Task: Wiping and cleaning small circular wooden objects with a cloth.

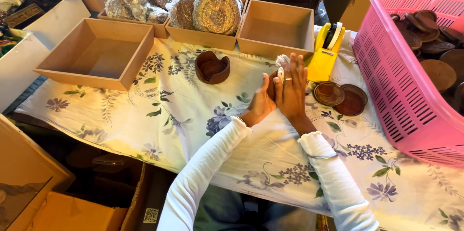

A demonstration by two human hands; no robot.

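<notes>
coaster: small round dark wooden disc (271, 85), mostly hidden, upright between both palms above the floral tablecloth (169, 115)
grip: left hand (260, 103) and right hand (291, 91) pressed flat around it; right fingertips pinch a white cloth wad (282, 61)
handling: probably light, stiff, smooth; hold by the rim
nearby: two matching brown discs (340, 97), yellow tape dispenser (326, 50), pink plastic basket (401, 81)

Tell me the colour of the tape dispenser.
Yellow: the tape dispenser stands beside the hands, clearest in the head view.

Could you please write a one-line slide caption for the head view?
Left hand and right hand wipe a round brown wooden coaster with white cloth.
</notes>
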